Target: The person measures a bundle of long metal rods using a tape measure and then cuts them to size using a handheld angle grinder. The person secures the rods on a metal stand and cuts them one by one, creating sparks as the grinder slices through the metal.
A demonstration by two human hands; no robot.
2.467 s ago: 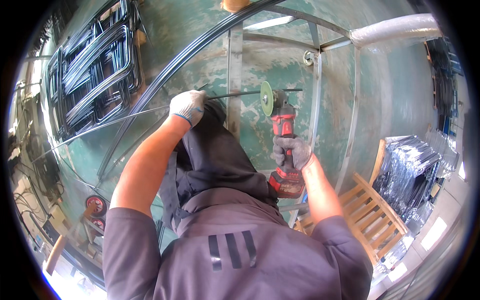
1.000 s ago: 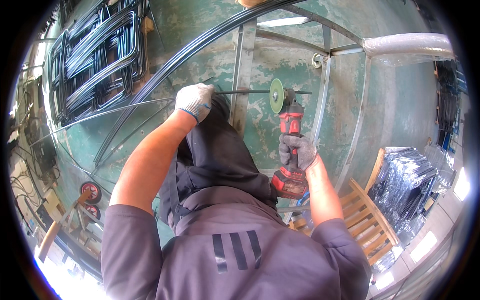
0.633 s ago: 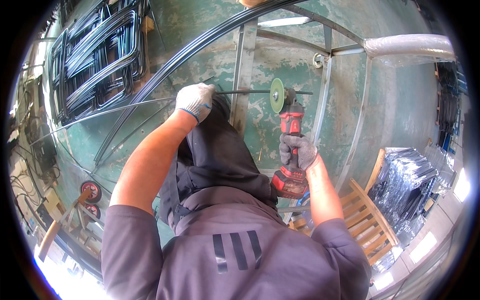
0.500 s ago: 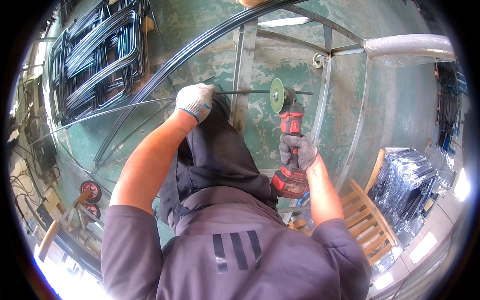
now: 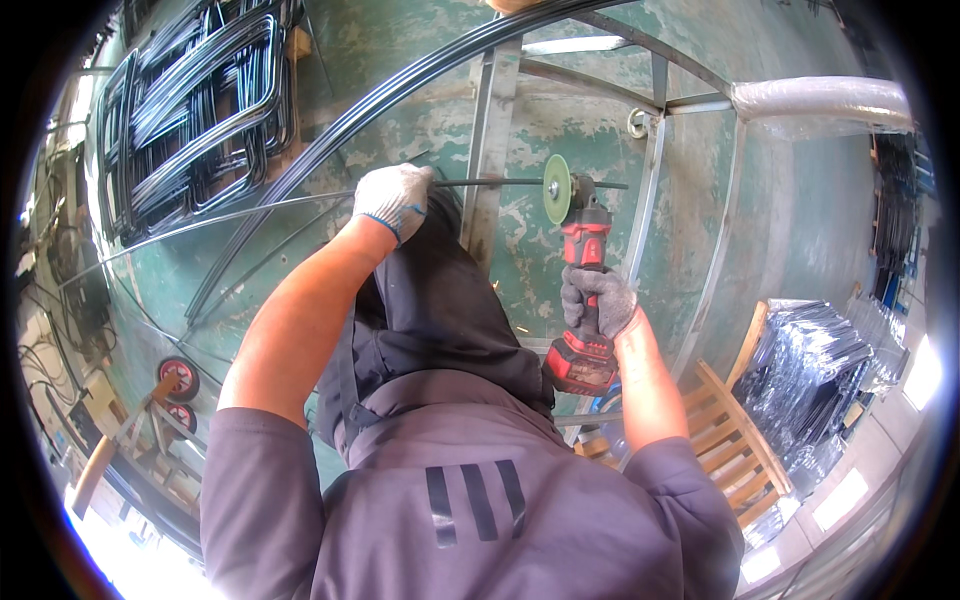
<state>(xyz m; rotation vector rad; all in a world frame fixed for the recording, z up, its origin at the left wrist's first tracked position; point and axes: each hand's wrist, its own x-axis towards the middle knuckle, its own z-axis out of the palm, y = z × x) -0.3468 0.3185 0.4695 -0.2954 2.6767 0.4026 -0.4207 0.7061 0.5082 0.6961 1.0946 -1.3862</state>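
Note:
A long thin metal rod runs across in front of me, resting over an upright metal frame bar. My left hand, in a white knit glove, is closed around it. In a grey glove, my right hand grips the body of a red and black cordless angle grinder. Its pale green disc stands at the rod, toward the rod's right end. A few small orange sparks show below, beside my trouser leg. Whether the disc bites into the rod, I cannot tell.
A bundle of long dark rods arches from the left across the top. Bent tube frames lie stacked at far left. The metal stand reaches right to a plastic-wrapped roll. A wooden pallet and wrapped rods sit at lower right.
Small sparks now show below the disc. Hands, grinder and rod have barely shifted.

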